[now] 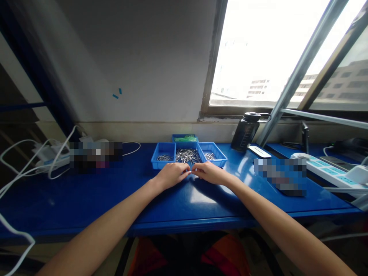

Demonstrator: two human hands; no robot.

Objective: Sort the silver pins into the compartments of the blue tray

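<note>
My left hand [174,174] and my right hand [209,172] meet fingertip to fingertip just in front of the blue bins. Both are closed in a pinch, and whatever lies between the fingers is too small to make out. Beyond them, the middle bin holds a heap of thin metal pins [188,155]. The left blue bin [163,165] and the right blue bin [217,163] each contain a smaller number of similar metal pieces. Behind these stands another blue bin with green material [186,138] in it.
On the blue table [115,199], a dark bottle [246,130] stands at the back right beside a white device [259,151]. Farther right lies a white power strip [327,170]. White cables [61,157] tangle at the left. Two blurred patches cover items on either side.
</note>
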